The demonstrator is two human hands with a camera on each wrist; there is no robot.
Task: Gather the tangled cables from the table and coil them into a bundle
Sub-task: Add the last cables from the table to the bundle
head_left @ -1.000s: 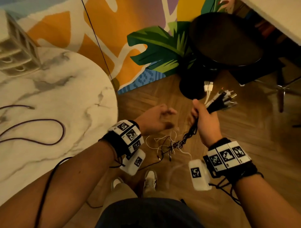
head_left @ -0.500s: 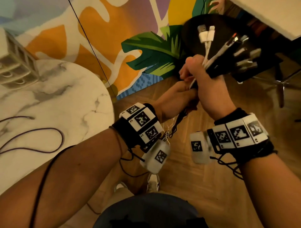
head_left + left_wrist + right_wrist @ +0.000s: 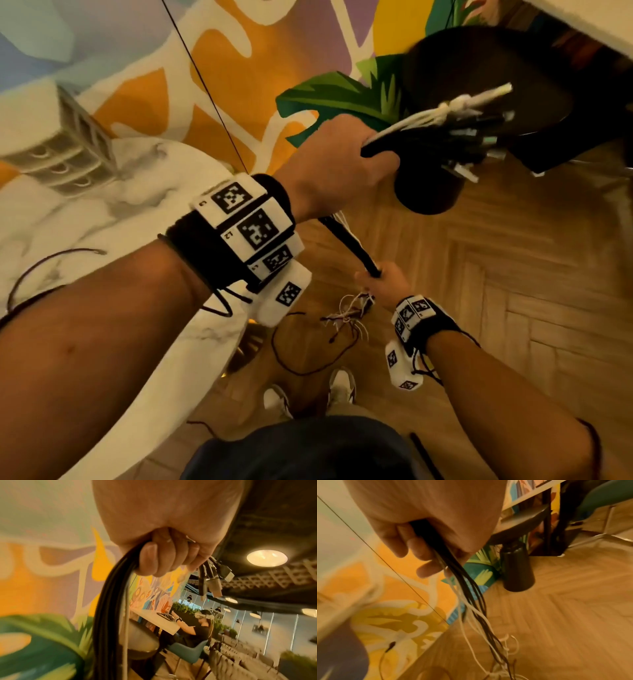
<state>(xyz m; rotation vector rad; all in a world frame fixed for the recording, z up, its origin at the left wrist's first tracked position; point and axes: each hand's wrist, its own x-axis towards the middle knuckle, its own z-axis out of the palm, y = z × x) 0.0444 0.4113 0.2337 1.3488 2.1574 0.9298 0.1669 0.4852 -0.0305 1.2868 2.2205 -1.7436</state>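
Currently our left hand point(image 3: 337, 164) is raised and clenched round the cable bundle point(image 3: 346, 238) just behind the connector ends point(image 3: 472, 123), which fan out past the knuckles. Bundle runs taut down from that fist to our right hand point(image 3: 385, 286), lower and nearer our body, fingers wrapped round it too. Below the right hand the loose tails point(image 3: 346, 317) hang tangled above the floor. One dark cable point(image 3: 51, 267) lies on the marble table point(image 3: 137, 212), left of our left forearm
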